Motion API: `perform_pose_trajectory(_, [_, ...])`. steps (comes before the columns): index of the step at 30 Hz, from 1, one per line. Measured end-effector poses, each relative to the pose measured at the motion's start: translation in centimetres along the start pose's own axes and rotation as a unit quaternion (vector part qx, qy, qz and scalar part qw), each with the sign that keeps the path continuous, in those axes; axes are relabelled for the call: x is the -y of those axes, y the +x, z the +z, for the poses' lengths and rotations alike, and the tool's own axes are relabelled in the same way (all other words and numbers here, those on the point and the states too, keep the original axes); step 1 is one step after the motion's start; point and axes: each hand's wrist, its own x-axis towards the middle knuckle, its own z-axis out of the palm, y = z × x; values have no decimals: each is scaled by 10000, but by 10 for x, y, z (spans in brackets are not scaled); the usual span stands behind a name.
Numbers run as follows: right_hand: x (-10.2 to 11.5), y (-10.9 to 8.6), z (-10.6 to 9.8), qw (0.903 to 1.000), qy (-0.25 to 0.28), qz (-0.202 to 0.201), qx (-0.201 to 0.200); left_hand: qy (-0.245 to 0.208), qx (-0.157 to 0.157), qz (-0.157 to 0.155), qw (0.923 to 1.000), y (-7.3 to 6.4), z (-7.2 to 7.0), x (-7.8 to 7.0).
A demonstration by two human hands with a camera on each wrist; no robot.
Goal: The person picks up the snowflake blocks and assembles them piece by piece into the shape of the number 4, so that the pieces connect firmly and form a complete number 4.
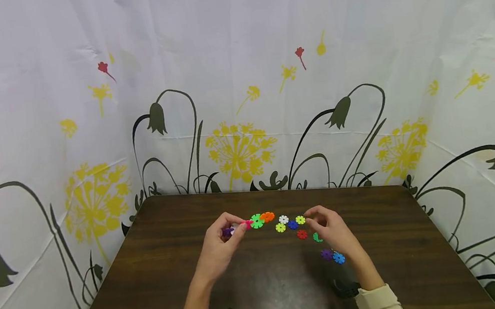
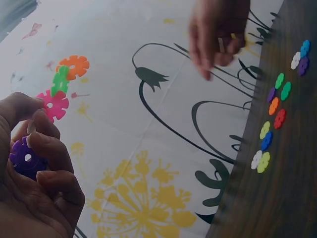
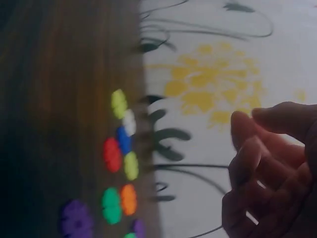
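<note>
A: Position of the chain of linked flower discs [image 1: 256, 221]?
B: Held up above the table [image 1: 152, 280], towards its far edge, left of the loose pieces. Visible order from the free end: orange, green, pink; then white and purple at the hand.
A: Long axis?
B: Roughly sideways, near parallel to the table's far edge. The orange end points right; the purple end lies at the left hand [image 1: 218, 248]. The joins behind the fingers are hidden.
A: Left hand state?
B: Thumb and fingertips pinch the chain at the pink disc; the other fingers curl beside the purple one.
A: Right hand [image 1: 336, 230]?
B: Fingers loosely bent, thumb tip close to the forefinger, nothing seen between them in the right wrist view. It hovers over the loose discs.
A: Those discs?
B: On the tabletop. A white disc [image 1: 283, 219], a blue disc [image 1: 292, 225] and two yellowish ones cluster closest to the far edge. A red disc [image 1: 301, 234] and a green disc [image 1: 317, 237] trail towards the right side edge, then a purple disc [image 1: 326, 254] beside a light blue disc [image 1: 338, 257].
A: Beyond the far edge?
B: A white curtain [image 1: 235, 40] printed with flowers.
</note>
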Motion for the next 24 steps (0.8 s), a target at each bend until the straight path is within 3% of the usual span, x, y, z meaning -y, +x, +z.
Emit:
perform_pose_trajectory(5, [-33,5,13,9949,-785,570,290,-157,-515,491,9973,-2,4,5])
perform_pose_trajectory(11, [-54,14,27,9883,-1263,812,281,-344,-907,1018,9901,-2,9,4])
perform_pose_trajectory(15, [-58,21,33,9834,-1559,904,224,-231,-1025,1086,9885,-4,10,1])
perform_pose_trajectory(24, [-56,24,41,9706,-2100,1175,71,78,-934,878,9917,-8,11,3])
